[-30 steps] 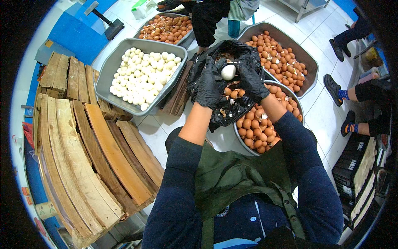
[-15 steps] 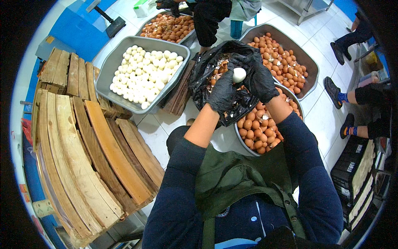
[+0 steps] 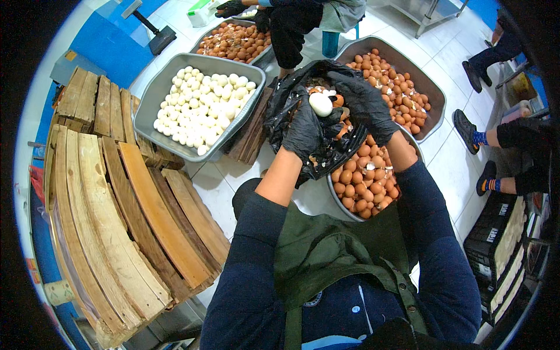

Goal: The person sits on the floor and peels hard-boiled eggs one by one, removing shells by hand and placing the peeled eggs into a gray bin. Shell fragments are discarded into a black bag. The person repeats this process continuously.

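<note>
A peeled white egg [image 3: 320,104] rests in the fingers of my black-gloved left hand [image 3: 303,134], over an open black plastic bag [image 3: 280,105]. My right hand [image 3: 372,114], gloved too, is curled at the egg's right side, beside a bit of brown shell. What its fingers pinch, if anything, is hidden. Broken shells [image 3: 344,129] lie in the bag below my hands. Close under my right wrist stands a round metal bowl [image 3: 332,189] of brown eggs [image 3: 364,181]. Left of the bag, a grey tub [image 3: 143,111] holds many peeled white eggs [image 3: 201,108].
A grey tub [image 3: 437,111] of cracked brown eggs stands behind right, another brown-egg tub [image 3: 271,52] at the back left. Wooden pallets [image 3: 134,221] fill the left side. A co-worker's gloved hand [image 3: 230,9] shows at the top. Black crates [image 3: 493,239] stand at right.
The peeled egg and my left hand have come slightly left and nearer to me. My right hand has shifted a little right and down, away from the egg.
</note>
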Available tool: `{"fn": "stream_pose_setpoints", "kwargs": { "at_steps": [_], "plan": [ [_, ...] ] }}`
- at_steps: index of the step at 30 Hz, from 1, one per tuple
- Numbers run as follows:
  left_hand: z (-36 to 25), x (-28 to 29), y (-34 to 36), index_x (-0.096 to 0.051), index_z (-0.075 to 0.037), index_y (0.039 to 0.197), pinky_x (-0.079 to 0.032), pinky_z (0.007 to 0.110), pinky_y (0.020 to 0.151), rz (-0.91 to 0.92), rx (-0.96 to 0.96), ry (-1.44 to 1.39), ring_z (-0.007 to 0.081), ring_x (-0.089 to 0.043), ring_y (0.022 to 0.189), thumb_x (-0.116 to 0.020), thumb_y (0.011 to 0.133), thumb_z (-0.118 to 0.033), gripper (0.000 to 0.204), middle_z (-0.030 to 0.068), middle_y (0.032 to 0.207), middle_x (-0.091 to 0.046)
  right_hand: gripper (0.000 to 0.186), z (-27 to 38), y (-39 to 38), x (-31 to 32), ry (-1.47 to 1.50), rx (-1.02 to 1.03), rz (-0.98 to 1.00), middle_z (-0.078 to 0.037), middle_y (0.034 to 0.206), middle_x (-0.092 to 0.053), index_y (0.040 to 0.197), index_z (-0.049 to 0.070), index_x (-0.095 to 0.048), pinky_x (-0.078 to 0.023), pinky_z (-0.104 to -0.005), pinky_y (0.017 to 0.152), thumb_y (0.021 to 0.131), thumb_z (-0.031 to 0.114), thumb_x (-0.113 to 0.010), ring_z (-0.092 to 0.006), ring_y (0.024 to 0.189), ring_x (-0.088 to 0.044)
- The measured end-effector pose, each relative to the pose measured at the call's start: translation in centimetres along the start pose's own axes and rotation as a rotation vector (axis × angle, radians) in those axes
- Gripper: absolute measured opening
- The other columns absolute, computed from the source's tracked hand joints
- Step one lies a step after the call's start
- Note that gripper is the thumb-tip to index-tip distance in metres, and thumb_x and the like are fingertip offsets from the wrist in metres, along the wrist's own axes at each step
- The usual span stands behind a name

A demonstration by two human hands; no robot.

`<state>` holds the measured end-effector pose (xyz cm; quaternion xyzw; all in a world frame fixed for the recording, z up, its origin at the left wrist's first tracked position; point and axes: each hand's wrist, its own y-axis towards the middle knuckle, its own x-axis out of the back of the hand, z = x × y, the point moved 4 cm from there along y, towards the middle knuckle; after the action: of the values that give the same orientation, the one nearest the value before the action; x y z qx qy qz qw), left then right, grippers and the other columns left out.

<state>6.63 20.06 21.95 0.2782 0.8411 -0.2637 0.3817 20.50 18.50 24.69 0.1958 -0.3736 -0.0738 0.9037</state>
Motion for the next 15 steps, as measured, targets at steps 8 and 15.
{"fn": "stream_pose_setpoints", "kwargs": {
  "at_steps": [8,15],
  "plan": [
    [2.4,3.4,1.6,-0.05,-0.005,0.126,-0.044,0.033,0.098,0.108,-0.034,0.17,0.0223,-0.053,0.113,-0.036,0.1,-0.037,0.043,0.0082,0.127,-0.053,0.061,2.3,-2.7,-3.2,-0.145,0.001,0.222,-0.019,0.118,-0.058,0.139,0.022,-0.041,-0.039,-0.0436,0.096,0.083,0.025,-0.063,-0.036,0.111,-0.053],
    [2.6,1.6,0.1,-0.036,-0.008,0.141,-0.036,0.028,0.105,0.255,0.024,0.308,0.0152,-0.047,0.121,-0.041,0.1,-0.034,0.048,0.0044,0.136,-0.047,0.03,-0.5,-4.4,-3.1,-0.173,-0.22,0.023,-0.014,0.092,-0.063,0.119,0.016,-0.059,-0.051,-0.0404,0.07,0.09,0.021,-0.055,-0.0322,0.08,-0.062]
  ]
}}
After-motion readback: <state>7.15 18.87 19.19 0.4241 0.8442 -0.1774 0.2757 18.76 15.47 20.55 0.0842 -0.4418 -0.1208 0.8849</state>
